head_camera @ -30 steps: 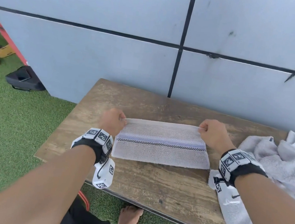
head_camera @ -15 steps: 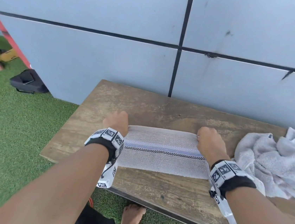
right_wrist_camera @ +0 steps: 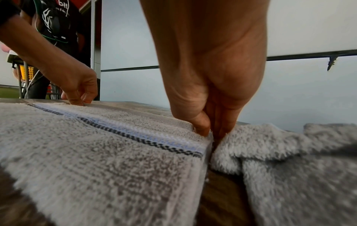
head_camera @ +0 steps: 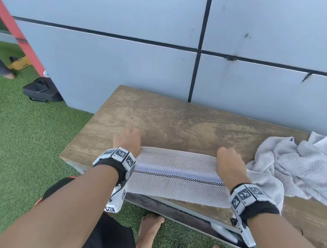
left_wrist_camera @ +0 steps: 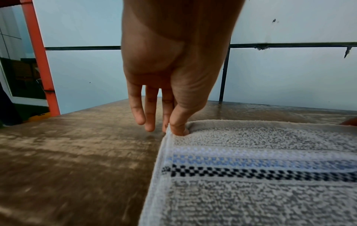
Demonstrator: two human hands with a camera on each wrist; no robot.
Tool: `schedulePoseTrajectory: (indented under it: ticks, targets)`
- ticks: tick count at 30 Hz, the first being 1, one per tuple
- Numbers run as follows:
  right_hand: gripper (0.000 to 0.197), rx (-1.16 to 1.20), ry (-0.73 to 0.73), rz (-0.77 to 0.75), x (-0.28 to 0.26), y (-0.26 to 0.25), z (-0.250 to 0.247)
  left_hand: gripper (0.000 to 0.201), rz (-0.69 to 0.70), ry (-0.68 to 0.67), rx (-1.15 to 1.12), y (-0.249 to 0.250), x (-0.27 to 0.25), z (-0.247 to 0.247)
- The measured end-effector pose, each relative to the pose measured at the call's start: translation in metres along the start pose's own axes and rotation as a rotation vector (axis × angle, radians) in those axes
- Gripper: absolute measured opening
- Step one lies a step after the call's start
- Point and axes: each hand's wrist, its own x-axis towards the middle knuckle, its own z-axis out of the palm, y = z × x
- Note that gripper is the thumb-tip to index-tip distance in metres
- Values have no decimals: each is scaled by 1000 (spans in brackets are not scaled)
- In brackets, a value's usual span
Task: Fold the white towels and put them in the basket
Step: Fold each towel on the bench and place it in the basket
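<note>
- The left hand (left_wrist_camera: 173, 61) pinches the far left corner of the folded towel (head_camera: 179, 176). The thumb (left_wrist_camera: 178, 123) sits on top of the cloth and a finger is behind the edge. The other fingers point down and hang loose over the wood.
- The right hand (right_wrist_camera: 210, 68) pinches the far right corner of the same towel. The thumb presses on top and the fingers are tucked behind the edge.
- The towel lies flat on the wooden table (head_camera: 179, 121), close to the near edge. It is long and thin. A pale blue stripe (head_camera: 177, 172) and a black and white checked line run along it from one hand to the other.
- Just to the right, a pile of more white towels (head_camera: 304, 170) sits all crumpled up. In the right wrist view the pile touches the right end of the flat towel.
- A grey wall (head_camera: 124, 68) with dark lines stands behind the table.
- Green grass (head_camera: 14, 137) is on the ground to the left, with a black bag (head_camera: 42, 91) on it by the wall.
- Bare feet (head_camera: 149, 236) show under the table edge.
</note>
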Motion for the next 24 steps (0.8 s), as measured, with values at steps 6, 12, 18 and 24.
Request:
schedulePoseTrajectory:
  ticks: [6, 12, 18, 24]
  targets:
    - [16, -12, 12, -11, -26, 2, 9, 22, -5, -24, -6, -5, -23, 6]
    - [20, 47, 25, -3, -34, 20, 16, 26, 39, -82, -90, -17, -47, 13]
    - [21, 240, 80, -75, -15, 38, -37, 5, 179, -7, -315, -32, -35, -32]
    - [4, 524, 505, -128, -6, 57, -76, 15, 400, 384, -640, -41, -31, -87]
